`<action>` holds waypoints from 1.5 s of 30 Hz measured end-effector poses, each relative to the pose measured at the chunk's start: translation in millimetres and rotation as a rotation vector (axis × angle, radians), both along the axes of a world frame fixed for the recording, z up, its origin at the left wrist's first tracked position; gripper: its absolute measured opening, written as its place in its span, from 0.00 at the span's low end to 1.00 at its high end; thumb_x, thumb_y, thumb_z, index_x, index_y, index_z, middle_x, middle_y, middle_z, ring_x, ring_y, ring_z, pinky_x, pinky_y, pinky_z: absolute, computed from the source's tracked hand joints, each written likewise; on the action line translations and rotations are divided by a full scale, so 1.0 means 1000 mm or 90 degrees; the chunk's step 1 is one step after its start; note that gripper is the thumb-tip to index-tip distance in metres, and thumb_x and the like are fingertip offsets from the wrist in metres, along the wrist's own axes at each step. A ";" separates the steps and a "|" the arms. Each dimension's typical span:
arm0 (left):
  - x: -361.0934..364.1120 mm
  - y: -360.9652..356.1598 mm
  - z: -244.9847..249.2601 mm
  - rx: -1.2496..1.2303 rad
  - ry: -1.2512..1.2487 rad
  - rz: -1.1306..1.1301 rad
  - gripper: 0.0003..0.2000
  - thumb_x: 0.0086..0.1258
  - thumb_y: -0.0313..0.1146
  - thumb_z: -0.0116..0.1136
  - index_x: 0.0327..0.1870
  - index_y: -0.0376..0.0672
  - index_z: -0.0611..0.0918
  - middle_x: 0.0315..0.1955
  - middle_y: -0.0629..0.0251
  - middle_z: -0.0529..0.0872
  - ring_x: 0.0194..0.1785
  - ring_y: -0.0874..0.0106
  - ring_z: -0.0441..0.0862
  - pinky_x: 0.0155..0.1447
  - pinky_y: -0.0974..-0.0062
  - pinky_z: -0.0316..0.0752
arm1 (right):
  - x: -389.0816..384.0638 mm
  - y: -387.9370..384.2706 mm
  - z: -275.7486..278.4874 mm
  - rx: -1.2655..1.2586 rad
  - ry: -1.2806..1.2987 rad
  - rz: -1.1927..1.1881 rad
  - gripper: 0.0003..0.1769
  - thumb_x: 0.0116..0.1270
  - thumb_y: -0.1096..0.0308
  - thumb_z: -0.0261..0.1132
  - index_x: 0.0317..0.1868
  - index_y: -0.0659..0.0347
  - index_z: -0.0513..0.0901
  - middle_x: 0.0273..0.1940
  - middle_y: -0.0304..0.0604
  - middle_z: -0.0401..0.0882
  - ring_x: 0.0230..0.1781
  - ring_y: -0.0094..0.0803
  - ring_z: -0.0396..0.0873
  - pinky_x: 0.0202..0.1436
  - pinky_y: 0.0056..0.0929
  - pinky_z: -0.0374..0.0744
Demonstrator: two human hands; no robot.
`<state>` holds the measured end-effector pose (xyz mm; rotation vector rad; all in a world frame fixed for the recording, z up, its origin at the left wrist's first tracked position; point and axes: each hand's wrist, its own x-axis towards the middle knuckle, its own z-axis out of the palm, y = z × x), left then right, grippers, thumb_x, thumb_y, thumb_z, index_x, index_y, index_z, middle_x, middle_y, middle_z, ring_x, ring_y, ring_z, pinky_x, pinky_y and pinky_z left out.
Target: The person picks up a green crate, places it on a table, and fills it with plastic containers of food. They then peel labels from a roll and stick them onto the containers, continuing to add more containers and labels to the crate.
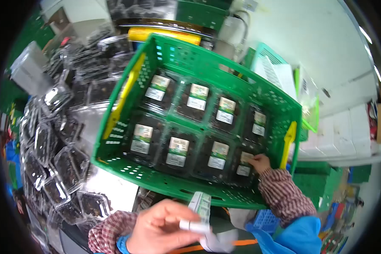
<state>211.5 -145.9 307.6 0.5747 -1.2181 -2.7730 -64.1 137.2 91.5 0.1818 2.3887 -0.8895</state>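
A green crate (pixel 190 189) with yellow handles holds several clear plastic boxes of dark contents in two rows, each bearing a green and white label. Inside its right front corner, my right hand (pixel 260 162) touches the label on the nearest right box (pixel 237 180); its fingertips are pressed together there. Below the crate's front edge, my left hand (pixel 167 226) is closed around a strip of labels (pixel 202 205), whose white backing curls down, blurred, beside the fingers.
Many clear boxes (pixel 67 165) with dark contents are heaped on the metal table (pixel 110 186) at the left. Clear trays are stacked at the upper left (pixel 31 67). Behind the crate's right side stands a light green basket (pixel 269 57) with papers. A blue basket (pixel 264 222) sits low in front.
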 end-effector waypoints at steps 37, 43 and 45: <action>0.280 -0.428 -0.144 -0.993 -0.702 0.253 0.28 0.42 0.53 0.73 0.29 0.36 0.76 0.33 0.51 0.80 0.39 0.59 0.79 0.40 0.66 0.72 | 0.235 -0.428 0.175 -0.520 -0.239 0.358 0.27 0.50 0.65 0.69 0.50 0.64 0.71 0.35 0.37 0.73 0.34 0.24 0.71 0.39 0.23 0.70; 0.194 -0.323 -0.081 -0.449 -0.238 0.420 0.19 0.50 0.35 0.73 0.35 0.37 0.75 0.32 0.66 0.77 0.36 0.78 0.74 0.38 0.81 0.69 | 0.066 -0.275 0.145 -0.724 -0.017 0.175 0.27 0.64 0.59 0.55 0.61 0.59 0.67 0.57 0.45 0.72 0.53 0.37 0.74 0.57 0.35 0.73; 0.113 -0.291 -0.024 -0.472 -0.167 0.298 0.19 0.53 0.36 0.72 0.39 0.37 0.75 0.30 0.71 0.78 0.33 0.78 0.74 0.39 0.80 0.70 | 0.041 -0.237 0.123 -0.737 -0.082 0.024 0.27 0.64 0.60 0.55 0.61 0.63 0.67 0.55 0.45 0.73 0.54 0.37 0.74 0.58 0.35 0.72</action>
